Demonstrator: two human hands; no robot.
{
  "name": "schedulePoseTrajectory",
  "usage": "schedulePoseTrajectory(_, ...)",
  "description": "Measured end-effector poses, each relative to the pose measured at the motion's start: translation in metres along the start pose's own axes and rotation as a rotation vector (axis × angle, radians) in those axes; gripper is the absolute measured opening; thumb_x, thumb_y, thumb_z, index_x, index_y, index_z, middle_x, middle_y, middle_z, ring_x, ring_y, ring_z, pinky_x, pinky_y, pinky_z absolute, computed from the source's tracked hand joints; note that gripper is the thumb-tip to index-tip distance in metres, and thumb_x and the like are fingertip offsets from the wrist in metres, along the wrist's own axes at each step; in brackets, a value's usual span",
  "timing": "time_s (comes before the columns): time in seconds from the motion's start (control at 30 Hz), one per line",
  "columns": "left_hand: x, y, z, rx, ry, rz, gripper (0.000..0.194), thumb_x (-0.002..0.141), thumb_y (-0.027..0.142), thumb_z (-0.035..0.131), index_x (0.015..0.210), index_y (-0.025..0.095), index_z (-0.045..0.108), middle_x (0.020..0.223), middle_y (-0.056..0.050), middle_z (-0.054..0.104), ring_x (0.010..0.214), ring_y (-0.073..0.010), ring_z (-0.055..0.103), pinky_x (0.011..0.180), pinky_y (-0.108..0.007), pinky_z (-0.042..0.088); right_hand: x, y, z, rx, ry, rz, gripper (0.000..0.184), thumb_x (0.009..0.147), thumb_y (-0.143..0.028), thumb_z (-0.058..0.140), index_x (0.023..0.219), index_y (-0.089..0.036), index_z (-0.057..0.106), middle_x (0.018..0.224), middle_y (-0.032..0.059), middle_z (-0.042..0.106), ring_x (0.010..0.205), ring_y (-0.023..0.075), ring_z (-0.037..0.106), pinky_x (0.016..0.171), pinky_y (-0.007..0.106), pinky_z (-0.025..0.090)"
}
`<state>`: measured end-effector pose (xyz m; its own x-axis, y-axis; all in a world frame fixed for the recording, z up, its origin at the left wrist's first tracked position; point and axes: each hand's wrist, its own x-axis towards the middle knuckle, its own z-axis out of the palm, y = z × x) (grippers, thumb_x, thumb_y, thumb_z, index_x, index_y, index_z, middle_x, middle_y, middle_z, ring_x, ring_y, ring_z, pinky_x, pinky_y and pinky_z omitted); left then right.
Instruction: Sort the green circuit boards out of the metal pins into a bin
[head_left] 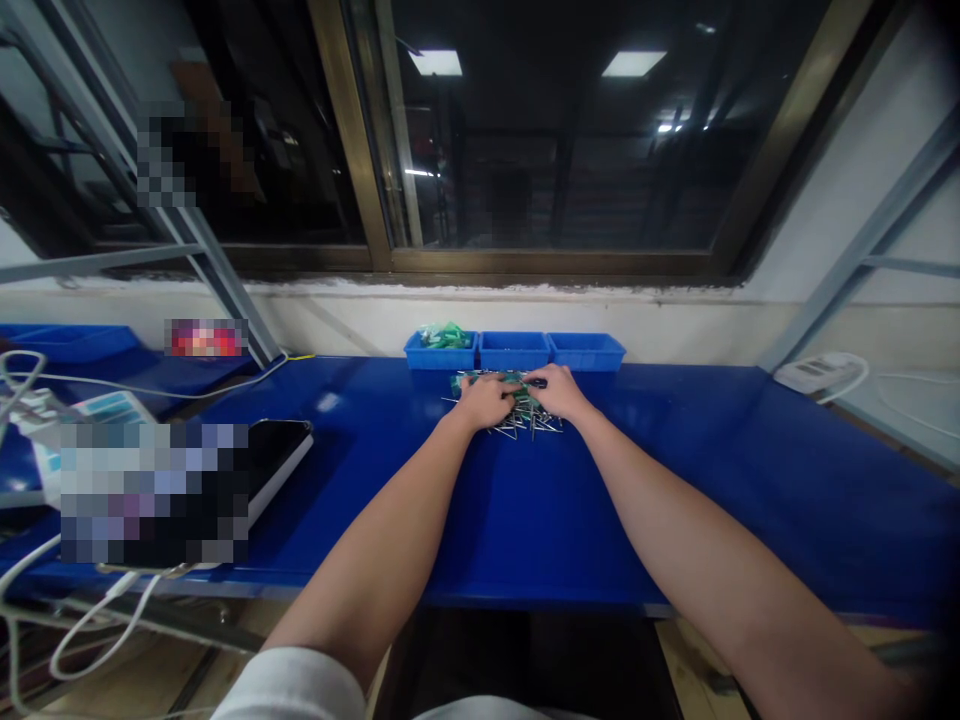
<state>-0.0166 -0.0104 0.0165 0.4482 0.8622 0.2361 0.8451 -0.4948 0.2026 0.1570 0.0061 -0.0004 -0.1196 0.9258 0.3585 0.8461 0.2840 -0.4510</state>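
A loose pile of thin metal rods (546, 422) and small green pieces (514, 380) lies on the blue table under and between my hands. My left hand (487, 402) rests palm down on the left side of the pile, fingers spread over it and tips partly hidden. On the right side, my right hand (559, 391) has its fingers bent together around a small dark piece (538, 382), too small to name. Rod ends stick out in front of both hands.
Behind the pile stand three blue bins: a left bin (409, 352) holding green bagged items, a middle bin (514, 357) and a right bin (589, 358). A phone (281, 440) on a pale block, with white cables (124, 625), lies left. A white power strip (814, 372) sits far right.
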Motion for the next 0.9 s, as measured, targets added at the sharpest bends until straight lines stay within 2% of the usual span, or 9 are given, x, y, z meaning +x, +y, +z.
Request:
schedulePoseTrajectory(0.27,0.000,0.002,-0.002,0.005,-0.042,-0.002,0.039,0.081,0.032,0.040,0.114,0.040,0.058,0.137,-0.002,0.044,0.128,-0.0274,0.032,0.101,-0.058,0.017,-0.004,-0.007,-0.001,-0.057,0.041,0.090,0.027,0.078,-0.042,0.051,0.090,-0.028,0.071,0.098,0.0069,0.062,0.097,0.0255,0.046,0.082,0.038,0.036)
schedulePoseTrajectory(0.4,0.001,0.002,0.000,-0.002,-0.042,0.000,0.038,0.081,0.031,0.040,0.113,0.040,0.059,0.138,-0.001,0.042,0.129,-0.0273,0.032,0.103,-0.057,0.016,-0.005,-0.010,-0.002,-0.089,0.072,0.126,0.023,0.078,-0.040,0.053,0.084,-0.028,0.071,0.097,0.0059,0.063,0.096,0.0254,0.045,0.082,0.039,0.035)
schedulePoseTrajectory(0.53,0.001,0.002,0.001,-0.010,-0.022,0.009,0.037,0.081,0.031,0.041,0.112,0.038,0.060,0.136,-0.001,0.044,0.127,-0.0279,0.034,0.103,-0.056,0.017,-0.004,-0.009,0.000,-0.077,0.082,0.090,0.019,0.078,-0.033,0.053,0.080,-0.025,0.071,0.099,0.0051,0.062,0.095,0.0235,0.046,0.085,0.038,0.035)
schedulePoseTrajectory(0.7,-0.003,0.004,-0.004,-0.025,0.085,0.012,0.036,0.082,0.028,0.042,0.114,0.033,0.058,0.130,-0.003,0.051,0.122,-0.0238,0.041,0.101,-0.049,0.023,-0.002,-0.008,-0.002,0.063,0.154,0.000,0.020,0.081,-0.029,0.049,0.086,-0.020,0.067,0.094,0.0067,0.064,0.092,0.0202,0.053,0.084,0.034,0.038)
schedulePoseTrajectory(0.83,-0.003,0.004,-0.008,-0.092,0.215,0.004,0.041,0.084,0.031,0.044,0.125,0.026,0.047,0.123,-0.006,0.056,0.116,-0.0217,0.046,0.097,-0.040,0.028,-0.003,-0.009,-0.005,0.304,0.068,-0.101,0.019,0.081,-0.026,0.048,0.088,-0.018,0.064,0.081,0.0036,0.067,0.075,0.0154,0.059,0.072,0.027,0.043)
schedulePoseTrajectory(0.9,-0.002,0.003,-0.007,-0.117,0.237,0.039,0.036,0.085,0.031,0.045,0.120,0.024,0.050,0.117,-0.005,0.060,0.111,-0.0204,0.050,0.094,-0.037,0.030,-0.004,-0.011,-0.005,0.358,0.011,-0.121,0.018,0.080,-0.026,0.049,0.085,-0.017,0.065,0.076,0.0030,0.067,0.069,0.0147,0.059,0.066,0.026,0.044)
